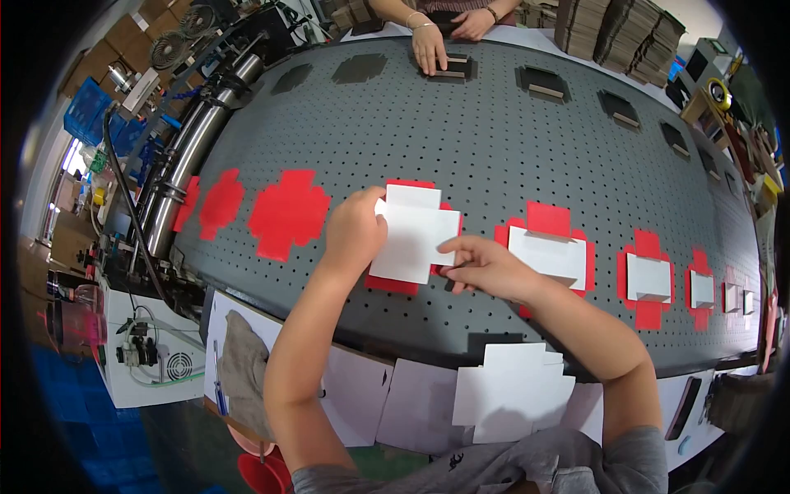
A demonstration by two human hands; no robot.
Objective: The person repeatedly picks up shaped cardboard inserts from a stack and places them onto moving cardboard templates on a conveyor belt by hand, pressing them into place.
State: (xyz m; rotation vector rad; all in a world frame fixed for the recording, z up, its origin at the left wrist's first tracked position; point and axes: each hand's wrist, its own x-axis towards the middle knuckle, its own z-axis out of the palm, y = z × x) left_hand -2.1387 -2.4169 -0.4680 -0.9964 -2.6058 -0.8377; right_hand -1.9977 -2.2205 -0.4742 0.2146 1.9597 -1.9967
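Note:
A white cross-shaped card (pixel 411 239) lies over a red cut-out (pixel 393 286) on the perforated dark belt (pixel 346 148). Its left edge is in the grip of my left hand (pixel 356 229). At its lower right is my right hand (pixel 485 267), fingers curled, with a small dark object (pixel 450 285) between them. Just right of this hand, another white card (pixel 547 253) with raised flaps sits on a red cut-out (pixel 549 220). To the left, a bare red cut-out (pixel 288 214) lies flat.
A stack of white cards (pixel 514 391) lies near my body. Across the belt, a co-worker's hands (pixel 429 48) touch a dark piece. More dark pieces (pixel 541 82) and red-and-white pieces (pixel 648 277) line the belt. A metal roller (pixel 197 136) stands at left.

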